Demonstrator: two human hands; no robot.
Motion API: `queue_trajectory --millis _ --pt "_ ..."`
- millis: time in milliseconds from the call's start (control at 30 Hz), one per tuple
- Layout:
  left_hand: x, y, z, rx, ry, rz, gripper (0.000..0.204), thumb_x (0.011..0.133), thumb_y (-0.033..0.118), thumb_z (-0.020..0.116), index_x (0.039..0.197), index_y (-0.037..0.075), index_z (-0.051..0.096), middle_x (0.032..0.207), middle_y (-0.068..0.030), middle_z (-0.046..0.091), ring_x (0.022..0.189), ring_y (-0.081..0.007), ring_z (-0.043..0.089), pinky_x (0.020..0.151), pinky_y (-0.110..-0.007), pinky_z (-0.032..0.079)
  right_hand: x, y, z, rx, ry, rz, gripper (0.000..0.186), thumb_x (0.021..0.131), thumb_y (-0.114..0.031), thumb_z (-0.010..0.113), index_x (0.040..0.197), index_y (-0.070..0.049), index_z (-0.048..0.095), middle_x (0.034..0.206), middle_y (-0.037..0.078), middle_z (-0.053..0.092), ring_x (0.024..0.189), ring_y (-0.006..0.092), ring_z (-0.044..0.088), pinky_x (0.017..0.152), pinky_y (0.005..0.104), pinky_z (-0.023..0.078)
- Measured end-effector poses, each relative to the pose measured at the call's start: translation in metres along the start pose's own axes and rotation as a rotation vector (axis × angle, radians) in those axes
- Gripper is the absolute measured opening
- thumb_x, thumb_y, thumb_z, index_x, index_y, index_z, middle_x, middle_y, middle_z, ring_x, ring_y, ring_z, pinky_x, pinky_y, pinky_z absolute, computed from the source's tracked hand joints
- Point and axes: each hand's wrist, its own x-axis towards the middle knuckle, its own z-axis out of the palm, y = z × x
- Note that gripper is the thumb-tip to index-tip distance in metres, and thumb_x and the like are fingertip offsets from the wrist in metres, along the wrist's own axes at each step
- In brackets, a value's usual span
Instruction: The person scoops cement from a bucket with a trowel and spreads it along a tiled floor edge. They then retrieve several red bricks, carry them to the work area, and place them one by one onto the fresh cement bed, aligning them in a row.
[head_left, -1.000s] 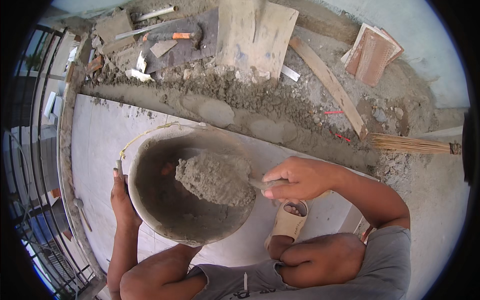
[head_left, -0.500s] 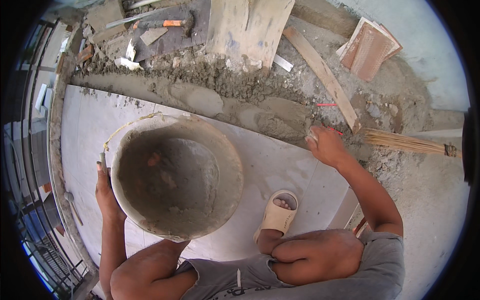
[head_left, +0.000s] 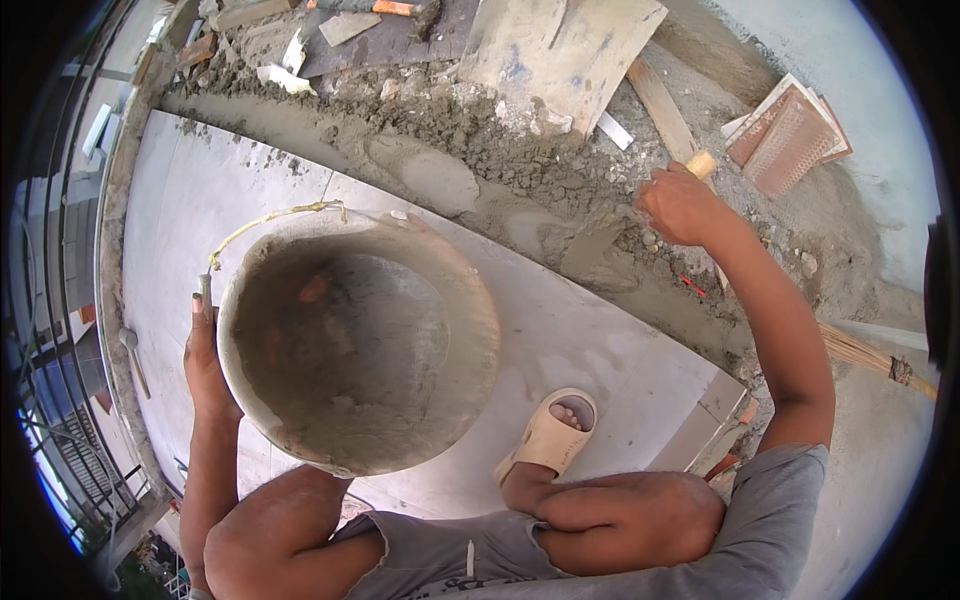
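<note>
Head view, left hand gripping bucket rim, right hand clutching half-hidden trowel.

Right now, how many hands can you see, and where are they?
2. The left hand grips the bucket rim; the right hand holds a trowel over the wet mortar.

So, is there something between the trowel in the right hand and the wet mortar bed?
Nothing visible: the right hand holds the trowel with its blade already lying on the mortar, beside the tile.
</note>
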Motion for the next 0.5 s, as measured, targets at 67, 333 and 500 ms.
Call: queue_trajectory --millis 67,333,500 --pt "0.001 -0.004 -0.002 0.048 0.002 0.012 0.06 0.104 0.049 0.032 0.098 -0.002 0.064 0.083 -0.0118 0.067 0.073 -0.0157 0.065 0.068 -0.03 0.054 0.033 -0.002 -0.001 -0.013 0.144 -0.123 0.009 0.073 -0.013 0.068 0.078 -0.006 0.069 0.079 0.011 0.068 0.085 0.0284 0.064 0.085 0.0397 0.044" --pt "-0.004 -0.009 -0.008 0.043 -0.013 0.028 0.058 0.104 0.048 0.032 0.092 0.0 0.062 0.079 -0.0102 0.066 0.068 -0.0148 0.062 0.064 -0.029 0.053 0.122 -0.018 -0.063 0.007 -0.023 -0.197 0.019 0.077 -0.022 0.069 0.082 -0.003 0.071 0.084 0.016 0.07 0.083 0.0324 0.068 0.079 0.0429 0.05" --pt "-0.004 0.0 0.002 0.101 -0.098 0.042 0.058 0.104 0.047 0.032 0.118 -0.004 0.056 0.106 -0.0175 0.065 0.093 -0.0227 0.065 0.083 -0.035 0.054 0.147 -0.034 -0.06 0.343 0.075 -0.165 0.028 0.083 -0.027 0.068 0.084 0.001 0.07 0.084 0.018 0.07 0.081 0.0345 0.068 0.067 0.0436 0.053"
